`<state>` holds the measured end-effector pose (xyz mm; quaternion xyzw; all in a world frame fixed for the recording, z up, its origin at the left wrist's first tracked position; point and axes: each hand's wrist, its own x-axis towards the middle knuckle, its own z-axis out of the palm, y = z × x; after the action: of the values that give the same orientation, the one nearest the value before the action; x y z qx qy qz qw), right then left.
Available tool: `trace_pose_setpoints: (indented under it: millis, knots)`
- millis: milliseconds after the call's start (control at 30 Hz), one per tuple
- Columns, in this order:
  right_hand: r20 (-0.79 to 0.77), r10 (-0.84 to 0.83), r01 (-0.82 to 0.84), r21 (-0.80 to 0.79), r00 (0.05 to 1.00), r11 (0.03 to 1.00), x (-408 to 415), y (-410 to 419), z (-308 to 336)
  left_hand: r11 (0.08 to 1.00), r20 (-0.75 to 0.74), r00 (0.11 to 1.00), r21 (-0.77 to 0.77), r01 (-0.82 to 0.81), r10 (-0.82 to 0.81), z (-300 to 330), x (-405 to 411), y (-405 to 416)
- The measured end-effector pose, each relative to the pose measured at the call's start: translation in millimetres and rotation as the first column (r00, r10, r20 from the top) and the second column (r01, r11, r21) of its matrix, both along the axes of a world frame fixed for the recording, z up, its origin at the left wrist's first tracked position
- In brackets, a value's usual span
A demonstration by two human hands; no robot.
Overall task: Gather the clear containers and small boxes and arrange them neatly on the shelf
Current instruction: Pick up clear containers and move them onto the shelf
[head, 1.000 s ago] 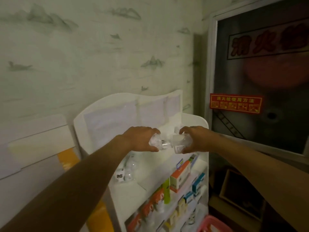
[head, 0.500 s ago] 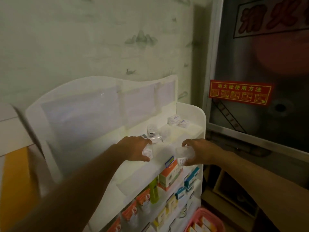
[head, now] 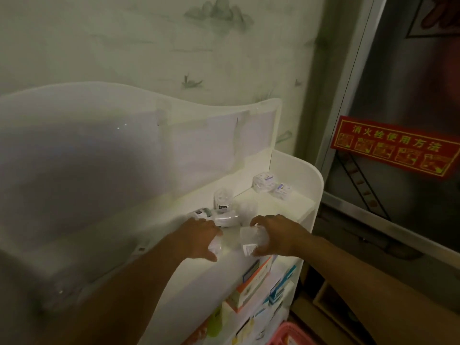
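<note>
At the near edge of the white top shelf (head: 286, 207), both hands are down with a container each. The left hand (head: 196, 239) has its fingers curled over a small clear plastic container (head: 215, 245), which shows only as a pale sliver under the fingertips and thumb, so its shape and long axis cannot be told. The right hand (head: 276, 235) grips a second clear plastic container with a white label (head: 252, 241); this one appears to lie on its side, its long axis running roughly left to right, the labelled end pointing left toward the other hand. Both held containers sit low against the shelf surface, near each other but apart; whether they already rest on it is unclear in the dim light. Just beyond the left hand's fingertips lies a toppled clear bottle with a dark-printed label (head: 216, 216), its long axis also running left to right, and just behind it stands an upright clear labelled jar (head: 222, 197). Far right, toward the back corner, are two small clear wrapped boxes (head: 270, 184), well apart from the hands. The move to come likely turns on this: the cluster to join lies farther in and slightly left of both grips, nearer the left hand, so that container has the shorter path, while the right hand's would probably need standing upright first. The toppled bottle lies straight across that path and could be knocked.
</note>
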<state>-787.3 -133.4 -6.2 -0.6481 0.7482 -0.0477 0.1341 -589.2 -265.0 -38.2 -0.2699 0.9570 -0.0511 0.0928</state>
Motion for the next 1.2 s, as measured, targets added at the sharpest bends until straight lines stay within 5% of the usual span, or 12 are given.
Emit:
trace_pose_setpoints:
  millis: [200, 667, 1200]
  knots:
    - [0.004, 0.016, -0.016, -0.018, 1.000, 1.000, -28, -25, -4, 0.988, 0.016, 0.997, -0.139, 0.072, -0.071, -7, -37, -13]
    - [0.021, 0.309, -0.307, -0.055, 0.951, 0.950, -66, -80, 2, 0.975, 0.035, 0.975, -0.029, -0.221, 0.221, 0, -41, -4]
    - [0.045, 0.712, -0.709, -0.057, 0.701, 0.703, 81, -79, 4, 0.729, 0.044, 0.734, -0.173, -0.662, 0.677, 62, 139, 101]
